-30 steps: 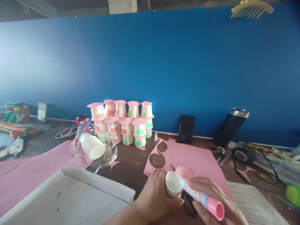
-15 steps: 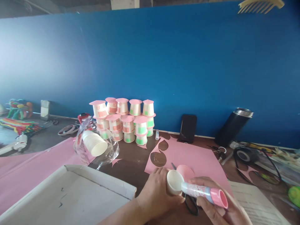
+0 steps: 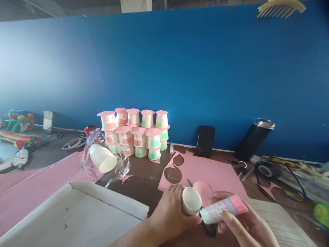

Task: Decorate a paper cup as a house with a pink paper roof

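My left hand (image 3: 171, 214) is wrapped round a white paper cup (image 3: 192, 201), its open mouth tilted up toward me. In my right hand (image 3: 244, 219) is a glue stick (image 3: 222, 209) with a pink end; its pale tip lies just right of the cup's rim. Whether tip and cup touch, I cannot tell. Behind the cup a pink paper disc (image 3: 203, 192) lies on a pink sheet (image 3: 216, 171) with round holes cut in it. Black-handled scissors (image 3: 210, 229) are partly hidden under my hands.
Paper cups with pink roofs (image 3: 133, 132) stand stacked at the back. A bagged sleeve of cups (image 3: 102, 158) lies left of centre, behind a white box lid (image 3: 102, 212). A phone (image 3: 205, 141) and a black flask (image 3: 254, 140) lean on the blue wall. A printed sheet (image 3: 277, 223) lies at right.
The glue stick has come away from the cup's rim, its tip dropping lower and its pink end tilting upward in my right hand. My left hand keeps hold of the cup, nearly still.
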`<state>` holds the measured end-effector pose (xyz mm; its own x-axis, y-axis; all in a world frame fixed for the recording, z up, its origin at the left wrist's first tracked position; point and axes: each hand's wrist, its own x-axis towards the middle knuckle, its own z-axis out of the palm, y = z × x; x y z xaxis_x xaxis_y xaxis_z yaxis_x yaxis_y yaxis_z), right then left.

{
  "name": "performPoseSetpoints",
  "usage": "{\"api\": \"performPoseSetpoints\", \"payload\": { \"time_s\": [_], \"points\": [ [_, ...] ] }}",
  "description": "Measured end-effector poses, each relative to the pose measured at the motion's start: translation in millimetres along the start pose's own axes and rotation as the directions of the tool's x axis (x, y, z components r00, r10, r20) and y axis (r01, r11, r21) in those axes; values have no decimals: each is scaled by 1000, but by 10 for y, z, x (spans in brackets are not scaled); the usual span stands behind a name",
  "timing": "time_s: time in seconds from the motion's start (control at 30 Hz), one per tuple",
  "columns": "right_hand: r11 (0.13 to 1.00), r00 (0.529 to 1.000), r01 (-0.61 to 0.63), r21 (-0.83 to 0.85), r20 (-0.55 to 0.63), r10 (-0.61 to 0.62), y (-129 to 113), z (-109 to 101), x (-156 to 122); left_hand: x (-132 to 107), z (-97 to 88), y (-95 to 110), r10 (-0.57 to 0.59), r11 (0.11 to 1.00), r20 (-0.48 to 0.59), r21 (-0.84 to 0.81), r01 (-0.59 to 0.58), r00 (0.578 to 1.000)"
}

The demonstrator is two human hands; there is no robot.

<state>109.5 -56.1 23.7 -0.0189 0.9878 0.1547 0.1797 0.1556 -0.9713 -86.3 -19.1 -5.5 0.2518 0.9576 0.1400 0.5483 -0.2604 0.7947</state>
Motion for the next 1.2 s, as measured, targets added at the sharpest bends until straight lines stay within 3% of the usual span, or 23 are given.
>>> {"api": "performPoseSetpoints", "payload": {
  "time_s": [0.2,0.47,0.67,0.8,0.93,1.07,1.2],
  "points": [
    [954,987,-71,292,-115,109,1,9,70,-6,-17,15,3,1000,-1,3,-3,1000],
    [817,951,-235,527,-50,306,-28,140,104,-7,-47,15,9,1000,29,7,-9,1000],
    [802,940,-313,509,47,337,197,86,160,-4,-54,34,16,1000,53,7,-16,998],
    [810,931,-301,503,-28,363,329,46,196,-1,-49,38,21,1000,39,0,-21,999],
    [834,925,-298,464,-77,373,281,50,224,-10,-49,37,17,1000,26,-9,-17,1000],
    [902,942,-254,349,-122,312,197,58,229,-13,-49,36,18,1000,26,-1,-18,1000],
    [978,970,-145,148,-173,170,235,20,207,-11,-49,36,1,1000,34,8,-1,999]
  ]
}}
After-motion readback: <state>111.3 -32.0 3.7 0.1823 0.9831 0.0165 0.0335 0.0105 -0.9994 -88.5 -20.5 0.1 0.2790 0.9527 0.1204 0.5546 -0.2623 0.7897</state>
